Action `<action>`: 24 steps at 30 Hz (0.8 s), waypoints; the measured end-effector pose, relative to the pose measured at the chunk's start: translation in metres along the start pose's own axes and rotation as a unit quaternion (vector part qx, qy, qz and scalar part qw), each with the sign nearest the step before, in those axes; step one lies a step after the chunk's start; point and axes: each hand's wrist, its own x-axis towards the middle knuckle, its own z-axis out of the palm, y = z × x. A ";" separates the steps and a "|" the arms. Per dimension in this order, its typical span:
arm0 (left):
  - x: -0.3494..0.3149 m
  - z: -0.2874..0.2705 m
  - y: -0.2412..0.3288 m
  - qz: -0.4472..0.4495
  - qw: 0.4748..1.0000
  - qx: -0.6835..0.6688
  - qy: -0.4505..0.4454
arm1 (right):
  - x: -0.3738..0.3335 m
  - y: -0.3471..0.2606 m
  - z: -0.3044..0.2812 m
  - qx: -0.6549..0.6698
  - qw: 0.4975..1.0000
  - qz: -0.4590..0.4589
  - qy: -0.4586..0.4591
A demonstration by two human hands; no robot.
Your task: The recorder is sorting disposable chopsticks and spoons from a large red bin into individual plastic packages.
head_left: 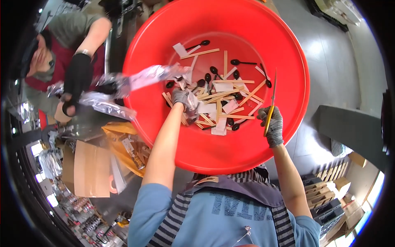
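Observation:
My left hand (180, 97), in a grey glove, is closed on a crumpled clear plastic wrapper (191, 101) over the left part of a big red tub (218, 154). What is inside the wrapper is hard to make out. My right hand (273, 126), also gloved, grips yellow-handled scissors (268, 121) near the tub's right side, their narrow blade pointing away from me. In the tub lie loose wooden chopsticks (237, 116), black plastic spoons (242, 62) and white paper slips (224, 87), heaped mostly in the middle.
At the left a co-worker's dark-sleeved arm (78, 78) is by long clear plastic packaging (109, 106), blurred, partly over the tub's rim. A yellow bag (123, 142) and a cardboard box (91, 168) stand left of me. Crates (327, 212) are at the lower right.

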 end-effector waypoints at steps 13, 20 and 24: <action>-0.190 -0.052 0.105 0.167 0.923 -0.169 -0.302 | 0.022 -0.019 0.076 0.135 0.990 -0.014 -0.046; -0.189 -0.110 0.071 -0.118 0.859 -0.348 -0.356 | 0.036 -0.011 0.063 0.182 0.976 0.121 0.008; -0.165 -0.126 0.046 -0.081 0.802 -0.555 -0.207 | 0.028 0.004 0.063 0.161 0.977 0.139 -0.028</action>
